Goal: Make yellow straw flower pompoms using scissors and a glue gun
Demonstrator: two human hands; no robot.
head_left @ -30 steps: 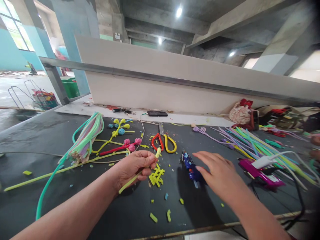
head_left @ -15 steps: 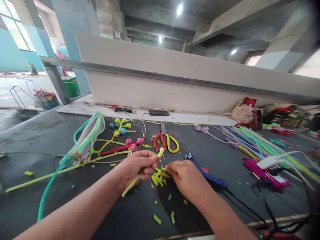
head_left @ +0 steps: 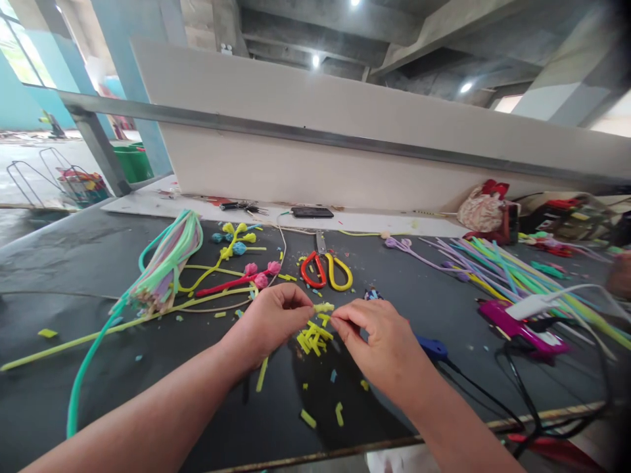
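From the head camera, looking down: my left hand (head_left: 269,322) is pinched shut on a yellow-green stem (head_left: 262,373), its fuzzy tip (head_left: 324,307) poking out sideways between thumb and forefinger while the tail hangs below my palm. My right hand (head_left: 379,338) comes in opposite, fingertips closed together on the far end of that tip, so both hands meet on one short bit just above the dark table (head_left: 73,263). I judge the hold is low and close so the tip stays steady over the pile of cut pieces (head_left: 311,338) right beneath. Those bits are stubby, soft-looking, and loose ones (head_left: 308,418) scatter toward me. Beyond my knuckles lie scissors (head_left: 326,270) with one red loop and one yellow, smooth plastic. Left, a bundle of pastel tubes (head_left: 165,263), long and bendy. Right, a blue glue gun (head_left: 431,347), then a magenta tool (head_left: 522,328).
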